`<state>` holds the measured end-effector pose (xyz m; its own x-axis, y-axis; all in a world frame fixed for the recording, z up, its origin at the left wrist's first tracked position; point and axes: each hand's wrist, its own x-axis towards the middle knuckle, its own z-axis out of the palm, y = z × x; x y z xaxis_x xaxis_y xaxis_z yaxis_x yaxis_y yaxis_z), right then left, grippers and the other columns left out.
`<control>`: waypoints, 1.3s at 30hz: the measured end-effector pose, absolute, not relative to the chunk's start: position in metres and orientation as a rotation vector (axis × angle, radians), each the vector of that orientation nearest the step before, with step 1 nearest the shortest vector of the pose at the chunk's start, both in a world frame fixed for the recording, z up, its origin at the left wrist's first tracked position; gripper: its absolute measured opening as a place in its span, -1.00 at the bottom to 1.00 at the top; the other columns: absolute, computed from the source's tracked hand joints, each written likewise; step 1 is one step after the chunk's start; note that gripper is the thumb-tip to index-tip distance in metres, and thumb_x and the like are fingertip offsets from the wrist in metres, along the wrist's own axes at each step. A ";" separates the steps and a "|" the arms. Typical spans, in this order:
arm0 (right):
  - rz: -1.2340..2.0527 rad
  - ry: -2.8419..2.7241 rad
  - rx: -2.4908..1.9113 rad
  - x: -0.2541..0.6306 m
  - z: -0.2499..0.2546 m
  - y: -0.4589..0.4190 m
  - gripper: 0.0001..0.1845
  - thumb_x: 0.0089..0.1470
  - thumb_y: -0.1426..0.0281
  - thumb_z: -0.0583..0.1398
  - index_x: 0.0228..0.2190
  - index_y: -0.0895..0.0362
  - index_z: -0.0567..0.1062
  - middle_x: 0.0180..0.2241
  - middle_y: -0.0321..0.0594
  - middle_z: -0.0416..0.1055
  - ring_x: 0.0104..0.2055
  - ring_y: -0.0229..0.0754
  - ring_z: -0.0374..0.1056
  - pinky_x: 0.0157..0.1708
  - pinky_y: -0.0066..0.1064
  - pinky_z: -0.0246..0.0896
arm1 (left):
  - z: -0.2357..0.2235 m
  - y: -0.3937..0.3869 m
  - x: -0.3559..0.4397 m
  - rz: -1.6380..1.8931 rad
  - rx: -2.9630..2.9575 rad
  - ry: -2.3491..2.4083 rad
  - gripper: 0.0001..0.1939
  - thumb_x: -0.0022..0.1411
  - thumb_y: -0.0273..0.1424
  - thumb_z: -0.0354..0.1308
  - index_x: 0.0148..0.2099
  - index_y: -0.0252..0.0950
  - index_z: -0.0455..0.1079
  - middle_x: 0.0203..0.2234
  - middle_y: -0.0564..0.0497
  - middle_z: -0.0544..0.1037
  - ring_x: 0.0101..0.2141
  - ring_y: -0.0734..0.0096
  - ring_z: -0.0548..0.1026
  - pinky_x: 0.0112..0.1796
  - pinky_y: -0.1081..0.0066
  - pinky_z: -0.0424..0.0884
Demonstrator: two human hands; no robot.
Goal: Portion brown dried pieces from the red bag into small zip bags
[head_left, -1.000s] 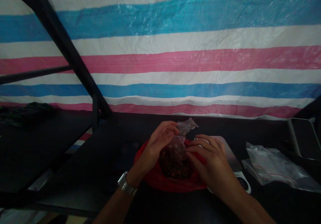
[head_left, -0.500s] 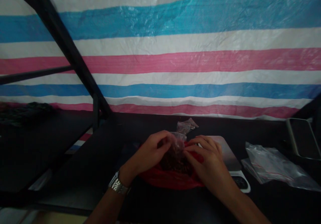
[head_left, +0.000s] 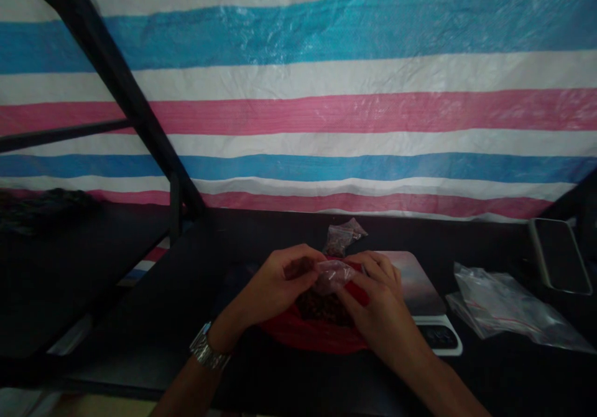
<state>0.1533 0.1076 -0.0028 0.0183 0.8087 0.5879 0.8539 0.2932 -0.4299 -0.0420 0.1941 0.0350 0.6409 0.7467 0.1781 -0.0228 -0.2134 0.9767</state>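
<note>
The small bag (head_left: pixel 332 275) pinched in both hands is thin clear plastic, crinkly and a bit glossy. A woven plastic tarp (head_left: pixel 326 112) with a slight sheen is hung behind. The desk (head_left: pixel 224 249) is matt black. A brushed-metal scale top (head_left: pixel 413 283) and shiny metal watch band (head_left: pixel 206 351) can be made out.

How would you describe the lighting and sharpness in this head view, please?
Head view: the striped tarp is brightly lit with soft glare, while the black table is underexposed, nearly detailless. The left hand and right hand, both pinching the small clear bag over the red bowl, look dim and slightly soft. The black beam bows near the edge.
</note>
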 end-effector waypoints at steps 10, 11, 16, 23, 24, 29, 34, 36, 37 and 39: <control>-0.031 -1.706 -1.498 0.150 -0.001 0.110 -0.89 0.20 0.38 0.39 -0.22 -0.08 0.68 -0.09 -0.19 0.57 0.05 0.10 0.36 0.08 -0.01 0.23 | 0.028 0.199 -0.047 0.904 1.468 0.672 -0.83 0.15 -0.41 0.42 -0.18 -0.30 0.59 -0.38 0.07 0.61 -0.38 0.47 0.51 -0.32 0.48 0.43; -0.019 -1.714 -1.505 0.149 -0.001 0.109 -0.89 0.20 0.39 0.39 -0.22 -0.08 0.68 -0.09 -0.19 0.57 0.06 0.10 0.35 0.08 0.00 0.22 | 0.028 0.198 -0.047 0.919 1.453 0.671 -0.83 0.14 -0.41 0.42 -0.19 -0.30 0.59 -0.38 0.07 0.60 -0.38 0.47 0.50 -0.33 0.49 0.42; -0.054 -1.689 -1.524 0.151 -0.005 0.109 -0.88 0.20 0.41 0.39 -0.29 -0.09 0.69 -0.11 -0.22 0.59 0.06 0.12 0.33 0.08 0.00 0.18 | 0.027 0.197 -0.045 1.013 1.387 0.701 -0.81 0.09 -0.43 0.44 -0.21 -0.28 0.57 -0.37 0.08 0.60 -0.42 0.50 0.46 -0.40 0.51 0.36; -0.111 -1.688 -1.502 0.153 -0.007 0.108 -0.90 0.21 0.40 0.38 -0.29 -0.09 0.69 -0.13 -0.23 0.59 0.04 0.10 0.33 0.07 -0.01 0.16 | 0.024 0.199 -0.043 1.016 1.335 0.696 -0.80 0.09 -0.43 0.44 -0.21 -0.28 0.55 -0.33 0.06 0.62 -0.40 0.50 0.49 -0.37 0.49 0.38; -0.116 -1.692 -1.504 0.153 -0.007 0.107 -0.90 0.22 0.39 0.37 -0.30 -0.09 0.69 -0.13 -0.22 0.59 0.04 0.10 0.33 0.06 -0.01 0.16 | 0.024 0.199 -0.043 1.009 1.337 0.690 -0.79 0.08 -0.45 0.43 -0.20 -0.27 0.55 -0.32 0.07 0.63 -0.39 0.49 0.50 -0.35 0.49 0.40; -0.098 -1.753 -1.502 0.152 -0.007 0.102 -0.91 0.26 0.36 0.34 -0.28 -0.08 0.68 -0.11 -0.19 0.59 0.07 0.10 0.34 0.04 -0.03 0.21 | 0.026 0.196 -0.043 0.894 1.380 0.629 -0.80 0.12 -0.47 0.42 -0.17 -0.27 0.55 -0.33 0.06 0.64 -0.31 0.42 0.57 -0.27 0.46 0.44; -0.101 -1.732 -1.496 0.154 -0.009 0.099 -0.88 0.27 0.40 0.31 -0.26 -0.07 0.67 -0.05 -0.16 0.57 0.09 0.13 0.29 0.07 0.01 0.21 | 0.029 0.191 -0.042 0.806 1.474 0.568 -0.87 0.14 -0.49 0.40 -0.22 -0.29 0.56 -0.35 0.07 0.58 -0.32 0.46 0.53 -0.28 0.50 0.42; -0.108 -1.718 -1.494 0.156 -0.012 0.098 -0.89 0.27 0.38 0.31 -0.27 -0.06 0.67 -0.05 -0.16 0.56 0.10 0.14 0.27 0.08 0.01 0.21 | 0.030 0.189 -0.041 0.799 1.436 0.568 -0.86 0.17 -0.45 0.38 -0.19 -0.27 0.54 -0.39 0.11 0.54 -0.42 0.51 0.47 -0.39 0.52 0.38; -0.110 -1.712 -1.494 0.157 -0.013 0.097 -0.90 0.28 0.37 0.31 -0.27 -0.06 0.67 -0.06 -0.16 0.56 0.10 0.14 0.27 0.09 0.01 0.20 | 0.031 0.187 -0.041 0.800 1.412 0.572 -0.84 0.18 -0.44 0.37 -0.17 -0.25 0.52 -0.41 0.14 0.52 -0.46 0.53 0.43 -0.44 0.52 0.35; -0.104 -1.708 -1.493 0.159 -0.013 0.096 -0.89 0.29 0.36 0.30 -0.27 -0.06 0.67 -0.06 -0.16 0.56 0.10 0.14 0.28 0.10 0.01 0.21 | 0.032 0.185 -0.039 0.777 1.424 0.574 -0.82 0.17 -0.46 0.35 -0.15 -0.24 0.51 -0.39 0.14 0.52 -0.46 0.52 0.44 -0.43 0.52 0.36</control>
